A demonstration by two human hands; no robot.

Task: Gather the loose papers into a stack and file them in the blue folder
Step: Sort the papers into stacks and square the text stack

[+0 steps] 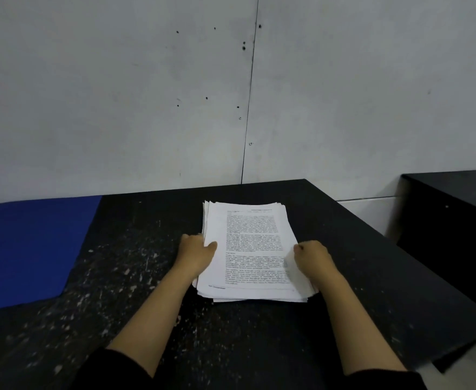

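A stack of white printed papers (252, 249) lies on the black table (135, 277), slightly right of the middle, its edges a little uneven. My left hand (196, 253) grips the stack's left edge, thumb on top of the sheets. On the right edge sits my right hand (314, 256), fingers curled over the paper. The blue folder (28, 249) lies flat at the table's left side, well apart from the stack, partly cut off by the frame.
A grey wall (146, 94) rises directly behind the table. The table's right edge (399, 249) runs diagonally, with a gap beyond it. Past that gap stands a second black surface (456, 215). The tabletop is speckled with white marks.
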